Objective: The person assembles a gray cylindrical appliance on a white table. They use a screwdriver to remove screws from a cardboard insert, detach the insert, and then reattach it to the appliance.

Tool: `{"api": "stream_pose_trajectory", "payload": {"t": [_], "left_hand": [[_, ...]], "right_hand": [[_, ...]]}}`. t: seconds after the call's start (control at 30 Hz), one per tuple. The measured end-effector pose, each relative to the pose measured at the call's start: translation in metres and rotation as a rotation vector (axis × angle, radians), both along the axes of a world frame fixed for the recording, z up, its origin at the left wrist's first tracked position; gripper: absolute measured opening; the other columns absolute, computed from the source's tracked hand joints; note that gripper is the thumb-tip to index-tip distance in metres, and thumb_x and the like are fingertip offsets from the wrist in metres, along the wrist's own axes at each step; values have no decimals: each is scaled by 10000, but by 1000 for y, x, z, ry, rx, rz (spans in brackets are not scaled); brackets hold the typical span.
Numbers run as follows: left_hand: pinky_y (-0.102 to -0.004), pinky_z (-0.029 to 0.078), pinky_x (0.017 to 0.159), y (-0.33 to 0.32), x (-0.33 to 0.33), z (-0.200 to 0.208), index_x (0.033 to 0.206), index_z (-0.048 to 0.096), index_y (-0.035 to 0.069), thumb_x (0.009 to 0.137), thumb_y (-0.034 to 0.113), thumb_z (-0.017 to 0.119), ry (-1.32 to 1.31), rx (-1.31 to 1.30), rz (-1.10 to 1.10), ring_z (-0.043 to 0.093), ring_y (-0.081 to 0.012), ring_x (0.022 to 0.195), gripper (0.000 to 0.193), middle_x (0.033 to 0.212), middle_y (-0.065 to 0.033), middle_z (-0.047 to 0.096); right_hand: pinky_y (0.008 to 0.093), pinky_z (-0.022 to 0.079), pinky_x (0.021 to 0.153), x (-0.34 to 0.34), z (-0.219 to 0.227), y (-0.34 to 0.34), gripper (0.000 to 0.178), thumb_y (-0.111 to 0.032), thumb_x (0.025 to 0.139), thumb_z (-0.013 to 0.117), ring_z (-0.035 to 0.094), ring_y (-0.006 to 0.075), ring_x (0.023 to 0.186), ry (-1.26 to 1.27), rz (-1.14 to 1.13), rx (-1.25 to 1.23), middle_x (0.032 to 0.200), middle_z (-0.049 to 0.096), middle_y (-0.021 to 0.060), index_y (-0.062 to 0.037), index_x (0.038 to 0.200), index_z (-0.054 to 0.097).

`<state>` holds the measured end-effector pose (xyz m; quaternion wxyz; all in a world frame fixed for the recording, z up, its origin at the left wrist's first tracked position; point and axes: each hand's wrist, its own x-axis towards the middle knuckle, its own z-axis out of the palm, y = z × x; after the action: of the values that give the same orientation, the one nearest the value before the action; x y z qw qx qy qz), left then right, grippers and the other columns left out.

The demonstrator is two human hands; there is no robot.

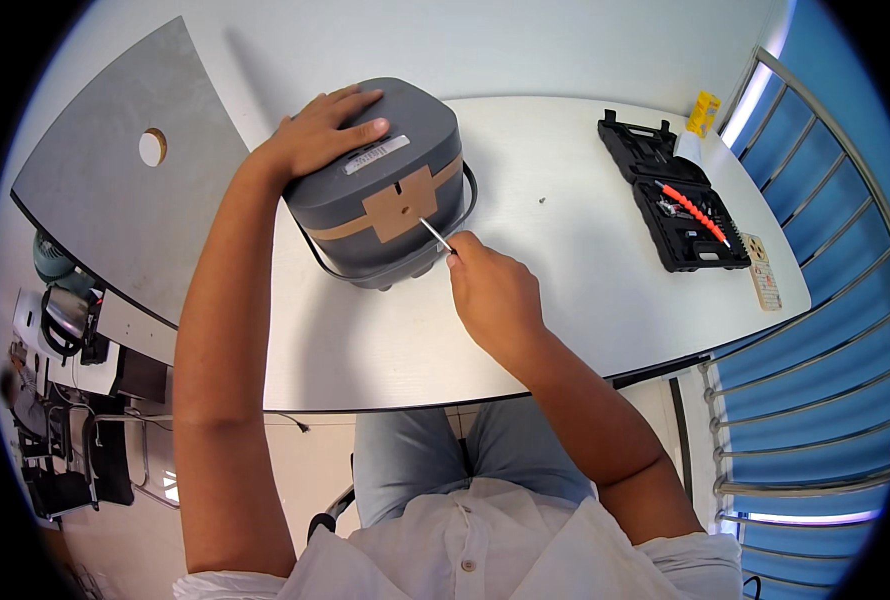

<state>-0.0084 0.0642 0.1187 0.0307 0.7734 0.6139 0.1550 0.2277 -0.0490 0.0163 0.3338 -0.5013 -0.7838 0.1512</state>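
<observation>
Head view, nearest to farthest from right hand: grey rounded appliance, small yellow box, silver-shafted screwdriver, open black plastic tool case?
1. Silver-shafted screwdriver, in right hand.
2. Grey rounded appliance, ahead-left.
3. Open black plastic tool case, right.
4. Small yellow box, right, beyond the case.

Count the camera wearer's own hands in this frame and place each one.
2: the left hand rests on top of the grey appliance; the right hand grips a thin-shafted tool, its tip at the tan panel. Part of the right hand is hidden.
</observation>
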Motion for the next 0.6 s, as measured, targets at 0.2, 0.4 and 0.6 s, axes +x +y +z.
{"api": "stream_pose_trajectory", "payload": {"t": [0.2, 0.4, 0.6], "left_hand": [[-637, 108, 1078, 1, 0, 0, 1405, 417, 262, 746, 783, 426, -2, 2, 1, 239, -306, 1395, 840, 1507, -98, 291], [-613, 122, 1077, 0, 0, 0, 1404, 423, 251, 745, 770, 440, -8, 2, 3, 259, -294, 1388, 839, 1501, -89, 308], [-614, 130, 1073, -1, 0, 0, 1405, 422, 240, 748, 769, 437, -16, 4, 0, 258, -279, 1390, 844, 1500, -76, 314]], "right_hand": [[426, 485, 546, 2, 2, 3, 134, -145, 925, 480, 619, 325, 609, -82, 3, 70, 719, 632, 119, -38, 969, 548], [428, 481, 564, -4, 15, -7, 146, -162, 934, 478, 622, 322, 640, 33, 39, 19, 741, 634, 118, -48, 1004, 538], [437, 478, 580, -8, 15, -6, 131, -174, 937, 491, 621, 328, 659, 109, 41, 65, 752, 629, 113, -57, 985, 528]]}}
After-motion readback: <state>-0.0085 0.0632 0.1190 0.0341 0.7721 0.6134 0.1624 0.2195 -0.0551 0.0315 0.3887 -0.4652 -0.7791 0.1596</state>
